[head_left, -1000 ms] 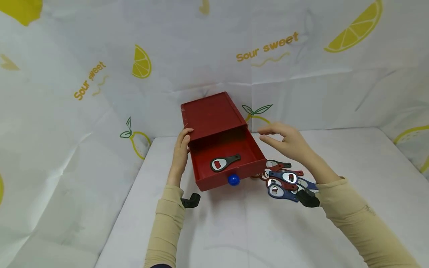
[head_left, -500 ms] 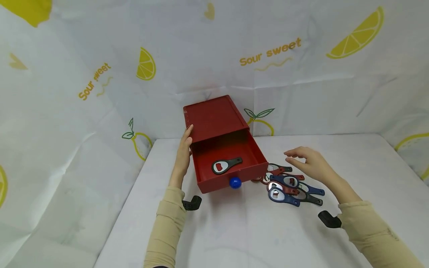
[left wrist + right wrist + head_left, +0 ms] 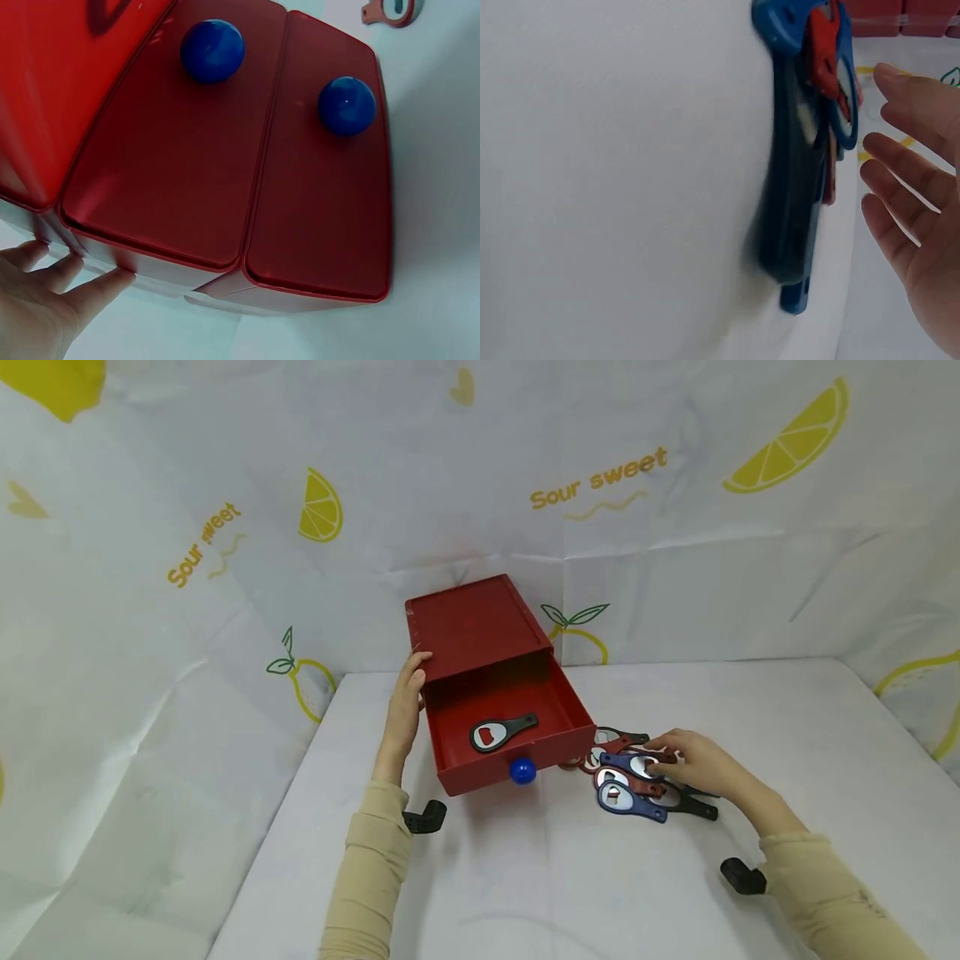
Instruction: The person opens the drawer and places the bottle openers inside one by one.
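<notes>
One black bottle opener (image 3: 504,728) lies in top drawer (image 3: 517,752) of red cabinet (image 3: 477,627), drawer pulled out, leaving inside reachable. Left hand (image 3: 403,712), fingers straight and spread, touches cabinet's side, likely steadying it. Right hand (image 3: 696,765), fingers parted, lightly bent, pinching nothing, hangs at heap of bottle openers (image 3: 632,783) on white table (image 3: 600,893); contact cannot be told. Heap sits near cabinet, probably for easy reach.
</notes>
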{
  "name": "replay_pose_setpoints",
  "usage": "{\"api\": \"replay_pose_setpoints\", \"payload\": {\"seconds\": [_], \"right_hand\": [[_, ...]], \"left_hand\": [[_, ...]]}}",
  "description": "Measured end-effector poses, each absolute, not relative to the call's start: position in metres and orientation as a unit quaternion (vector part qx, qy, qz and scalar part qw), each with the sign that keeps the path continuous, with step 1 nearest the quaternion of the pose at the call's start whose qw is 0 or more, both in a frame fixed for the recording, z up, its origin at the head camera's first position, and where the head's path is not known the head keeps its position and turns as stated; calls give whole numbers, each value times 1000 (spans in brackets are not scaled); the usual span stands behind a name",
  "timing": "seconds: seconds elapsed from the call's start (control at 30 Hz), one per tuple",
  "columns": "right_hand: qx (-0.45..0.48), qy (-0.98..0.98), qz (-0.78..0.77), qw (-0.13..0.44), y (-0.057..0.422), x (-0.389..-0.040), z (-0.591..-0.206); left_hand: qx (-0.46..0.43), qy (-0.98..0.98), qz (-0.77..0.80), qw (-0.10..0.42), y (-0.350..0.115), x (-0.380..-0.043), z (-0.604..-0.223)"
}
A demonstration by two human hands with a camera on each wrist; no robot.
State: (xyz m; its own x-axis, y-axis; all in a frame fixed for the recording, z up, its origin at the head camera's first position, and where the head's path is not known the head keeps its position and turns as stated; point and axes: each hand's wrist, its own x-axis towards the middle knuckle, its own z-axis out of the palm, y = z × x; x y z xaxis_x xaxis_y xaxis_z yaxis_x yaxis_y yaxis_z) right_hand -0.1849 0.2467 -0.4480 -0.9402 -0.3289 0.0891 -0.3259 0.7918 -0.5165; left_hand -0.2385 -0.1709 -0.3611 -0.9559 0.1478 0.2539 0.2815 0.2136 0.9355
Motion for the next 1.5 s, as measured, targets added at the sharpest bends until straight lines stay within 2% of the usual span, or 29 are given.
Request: {"api": "replay_pose_setpoints", "payload": {"seconds": [0.4, 0.83, 1.5], "right_hand": [[-187, 941, -282, 22, 257, -177, -474], [-188, 946, -260, 37, 253, -180, -476], [-222, 958, -182, -29, 245, -177, -471]], "left_hand": [[-123, -787, -602, 61, -172, -235, -365], [-126, -779, -611, 66, -171, -237, -367], [-123, -782, -607, 75, -169, -238, -364]]}}
